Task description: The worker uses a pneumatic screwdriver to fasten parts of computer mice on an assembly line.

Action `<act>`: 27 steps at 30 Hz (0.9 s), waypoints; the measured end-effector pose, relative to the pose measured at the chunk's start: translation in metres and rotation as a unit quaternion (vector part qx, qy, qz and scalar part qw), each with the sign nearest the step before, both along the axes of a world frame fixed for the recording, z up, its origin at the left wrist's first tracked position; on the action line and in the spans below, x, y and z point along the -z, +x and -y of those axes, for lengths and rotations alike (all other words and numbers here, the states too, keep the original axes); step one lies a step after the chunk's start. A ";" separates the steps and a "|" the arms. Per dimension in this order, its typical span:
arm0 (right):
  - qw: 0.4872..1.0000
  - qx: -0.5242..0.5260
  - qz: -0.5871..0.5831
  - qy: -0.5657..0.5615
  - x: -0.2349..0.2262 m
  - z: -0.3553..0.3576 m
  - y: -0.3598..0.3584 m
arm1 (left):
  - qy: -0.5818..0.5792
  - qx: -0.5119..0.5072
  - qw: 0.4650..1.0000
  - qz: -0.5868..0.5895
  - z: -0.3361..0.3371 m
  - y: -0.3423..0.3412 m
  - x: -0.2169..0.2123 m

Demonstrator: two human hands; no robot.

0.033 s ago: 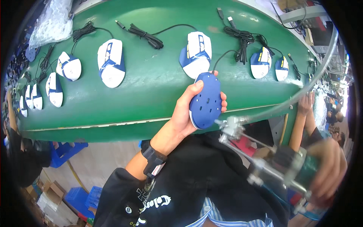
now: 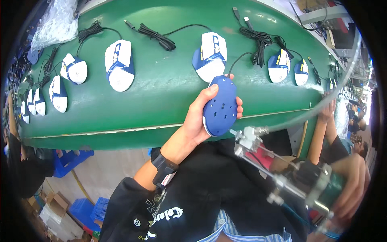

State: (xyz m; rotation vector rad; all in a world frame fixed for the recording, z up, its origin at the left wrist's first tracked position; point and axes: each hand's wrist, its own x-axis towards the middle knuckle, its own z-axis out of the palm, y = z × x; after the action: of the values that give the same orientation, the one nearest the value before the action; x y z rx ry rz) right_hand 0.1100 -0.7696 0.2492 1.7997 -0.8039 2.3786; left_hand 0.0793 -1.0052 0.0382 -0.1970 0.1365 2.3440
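Note:
My left hand (image 2: 196, 113) grips a computer mouse (image 2: 220, 107) turned upside down, its blue underside with small holes and slots facing up. A black cable runs from the mouse's far end. At the right, my right hand (image 2: 351, 187) is wrapped round the green and black body of a power screwdriver (image 2: 278, 177) with metal rods and a metal nozzle head. A clear hose (image 2: 322, 105) joins the head. The screwdriver's tip is close to the near right edge of the mouse; I cannot tell whether they touch. My right fingers are partly blurred.
Several white and blue mice (image 2: 120, 66) with bundled black cables (image 2: 156, 37) lie across the green work surface (image 2: 161, 97). A clear plastic bag (image 2: 55, 26) lies far left. Another person's arms (image 2: 325, 121) reach in at the right. Blue crates (image 2: 71, 162) stand lower left.
The screwdriver has shifted very slightly, its head looking sharper now. The mouse in my left hand stays almost in place.

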 end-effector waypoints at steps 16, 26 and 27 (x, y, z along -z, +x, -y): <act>0.947 0.193 0.178 0.186 0.021 0.078 -0.004 | -0.020 -0.005 1.000 -0.012 0.017 0.000 0.011; 0.977 0.148 0.128 0.089 0.054 0.107 -0.022 | -0.005 -0.010 1.000 -0.002 0.021 -0.002 0.016; 0.973 0.156 0.152 0.082 0.054 0.103 -0.020 | -0.010 -0.009 1.000 -0.007 0.021 -0.003 0.016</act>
State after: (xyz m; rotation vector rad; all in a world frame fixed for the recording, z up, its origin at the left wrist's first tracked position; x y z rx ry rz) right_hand 0.0903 -0.8730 0.1956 1.2455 -1.2456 2.4584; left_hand 0.0766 -1.0263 0.0219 -0.1919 0.1672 2.3625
